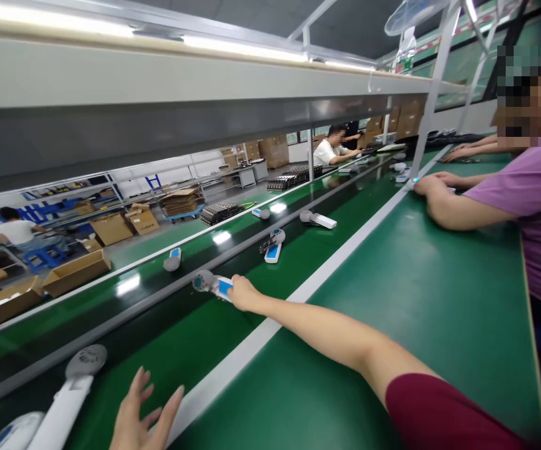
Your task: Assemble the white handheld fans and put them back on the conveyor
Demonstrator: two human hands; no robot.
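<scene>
My right hand [246, 294] reaches far out over the green conveyor belt [190, 353], its fingers closed round the white handle end of a handheld fan [223, 287]. That fan has a blue panel and a grey round head pointing left. Low in the view, my left hand [145, 415] hovers at the near side of the belt with fingers spread, holding nothing. Left of it lies a white fan with a grey vented head [86, 361], partly beside another white device [15, 431] cut off by the frame. Beyond my right hand lie a blue-panelled fan [273, 251] and a white-handled one [323, 220].
A white rail [312, 284] divides the belt from the green worktop [420, 300]. Overhead runs a long shelf [181, 87] with lights. A co-worker in a purple shirt [509, 181] handles a device at right. Cartons [76, 273] stand across the line.
</scene>
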